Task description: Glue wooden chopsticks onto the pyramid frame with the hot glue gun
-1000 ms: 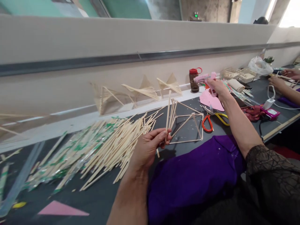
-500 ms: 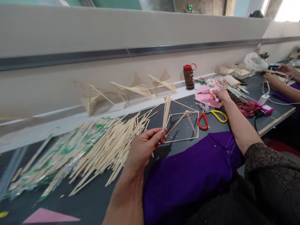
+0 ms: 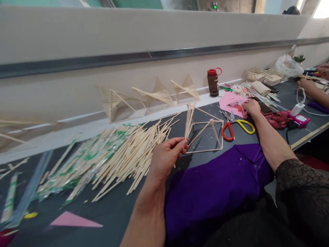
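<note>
Pinching a slim bundle of pale wooden sticks (image 3: 189, 120) between thumb and fingertips, the person's left hand (image 3: 168, 152) holds them nearly upright at their lower ends. The sticks are plain, straight and thin, pressed close at the grip and fanning slightly apart toward their tips.

Just beyond them, on the dark tabletop (image 3: 144, 219), sits an open wooden stick frame (image 3: 204, 151): bare, pale sticks outline a four-sided base, with slanting ones meeting at a point. The bundle overlaps its left corner in view; whether the two are joined cannot be told.

The right hand (image 3: 252, 107) reaches to a pink glue gun (image 3: 240, 102) on a pink sheet (image 3: 226, 99). Its fingers curl at the gun, partly hidden, so how tightly they close cannot be told.

Near the frame lie scissors (image 3: 234, 120) with one red and one yellow handle. A heap of loose sticks (image 3: 133, 154) spreads to the left, and purple cloth (image 3: 216, 178) lies between the forearms.
</note>
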{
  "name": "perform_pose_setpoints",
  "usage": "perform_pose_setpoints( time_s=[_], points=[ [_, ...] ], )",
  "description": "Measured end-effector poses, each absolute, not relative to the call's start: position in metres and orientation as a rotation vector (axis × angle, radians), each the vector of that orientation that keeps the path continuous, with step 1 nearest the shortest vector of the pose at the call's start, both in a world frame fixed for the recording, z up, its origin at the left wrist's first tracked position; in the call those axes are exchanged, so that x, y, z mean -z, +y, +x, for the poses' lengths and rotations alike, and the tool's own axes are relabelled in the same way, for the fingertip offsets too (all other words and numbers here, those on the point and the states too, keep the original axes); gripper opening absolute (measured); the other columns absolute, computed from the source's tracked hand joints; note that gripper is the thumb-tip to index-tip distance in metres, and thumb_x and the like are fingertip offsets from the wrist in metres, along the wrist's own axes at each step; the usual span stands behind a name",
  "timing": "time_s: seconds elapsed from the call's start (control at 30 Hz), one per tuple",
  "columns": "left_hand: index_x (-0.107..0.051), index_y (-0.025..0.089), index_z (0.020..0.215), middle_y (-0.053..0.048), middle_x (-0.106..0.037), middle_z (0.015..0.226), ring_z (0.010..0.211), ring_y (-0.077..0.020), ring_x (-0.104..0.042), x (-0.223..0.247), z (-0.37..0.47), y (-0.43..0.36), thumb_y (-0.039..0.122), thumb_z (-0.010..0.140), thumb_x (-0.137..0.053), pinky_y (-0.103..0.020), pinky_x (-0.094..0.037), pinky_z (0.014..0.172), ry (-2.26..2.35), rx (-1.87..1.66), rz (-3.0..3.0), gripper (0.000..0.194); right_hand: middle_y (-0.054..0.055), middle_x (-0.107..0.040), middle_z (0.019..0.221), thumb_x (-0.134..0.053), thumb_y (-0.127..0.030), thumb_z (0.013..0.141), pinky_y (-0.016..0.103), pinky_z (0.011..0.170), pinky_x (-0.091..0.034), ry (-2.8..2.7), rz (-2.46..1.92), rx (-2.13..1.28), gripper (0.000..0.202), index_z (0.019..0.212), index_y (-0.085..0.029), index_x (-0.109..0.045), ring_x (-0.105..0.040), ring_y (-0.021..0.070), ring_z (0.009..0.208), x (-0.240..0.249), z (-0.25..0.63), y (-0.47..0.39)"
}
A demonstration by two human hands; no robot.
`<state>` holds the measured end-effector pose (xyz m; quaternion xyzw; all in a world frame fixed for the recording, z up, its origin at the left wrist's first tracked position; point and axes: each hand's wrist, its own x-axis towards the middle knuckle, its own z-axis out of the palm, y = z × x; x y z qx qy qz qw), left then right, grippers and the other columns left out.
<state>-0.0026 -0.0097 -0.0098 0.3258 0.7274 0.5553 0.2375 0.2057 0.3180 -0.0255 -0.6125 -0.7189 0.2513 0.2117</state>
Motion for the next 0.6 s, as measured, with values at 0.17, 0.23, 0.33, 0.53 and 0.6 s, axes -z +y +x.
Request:
perform_pose_setpoints(
  time_s=[0.17,0.23,0.33,0.53,0.6],
  points=[
    [-0.078,0.018,0.079,-0.003,-0.071,0.063,0.054,-0.0152,-0.059,0.012,-0.002,-0.01,0.042,0.064,-0.075,-0.026,-0.044,0.052,2.11,-1.464,0.939,0.028,0.027,-0.07,0.116,-0.061,-0.021,0.084,0.044,0.092,-0.049,-2.086,-1.708,-0.235,0.032,0.109,-0.005,-0.075,-0.065,0.0388,0.116,0.005,0.199,0.303],
    [-0.078,0.018,0.078,-0.002,-0.071,0.062,0.055,-0.0153,-0.059,0.012,-0.003,-0.01,0.041,0.064,-0.073,-0.026,-0.046,0.055,2.147,-1.419,0.981,0.028,0.019,-0.074,0.106,-0.059,-0.022,0.085,0.039,0.088,-0.051,-2.11,-1.431,-0.256,0.028,0.103,-0.011,-0.077,-0.069,0.0327,0.107,-0.009,0.19,0.289],
    [-0.078,0.018,0.078,-0.002,-0.07,0.06,0.054,-0.0155,-0.058,0.012,-0.003,-0.01,0.043,0.063,-0.071,-0.027,-0.046,0.057,2.186,-1.377,1.011,0.03,0.01,-0.074,0.084,-0.058,-0.02,0.084,0.029,0.07,-0.051,-2.157,-0.966,-0.671,0.022,0.089,-0.011,-0.077,-0.07,0.0198,0.076,-0.03,0.17,0.265],
    [-0.079,0.017,0.081,-0.003,-0.073,0.065,0.055,-0.0166,-0.059,0.013,-0.003,-0.01,0.046,0.065,-0.069,-0.028,-0.046,0.055,2.244,-1.342,0.993,0.035,0.005,-0.062,0.059,-0.063,-0.013,0.079,0.026,0.055,-0.042,-2.22,-0.574,-1.027,0.013,0.069,-0.01,-0.071,-0.055,0.0111,0.054,-0.038,0.115,0.241],
    [-0.079,0.017,0.083,-0.003,-0.073,0.065,0.055,-0.0168,-0.06,0.013,-0.002,-0.01,0.046,0.066,-0.068,-0.028,-0.046,0.055,2.271,-1.317,0.99,0.035,0.004,-0.061,0.059,-0.064,-0.012,0.08,0.025,0.056,-0.042,-2.211,-0.528,-1.117,0.014,0.068,-0.01,-0.07,-0.054,0.0112,0.056,-0.031,0.1,0.241]
  ],
)
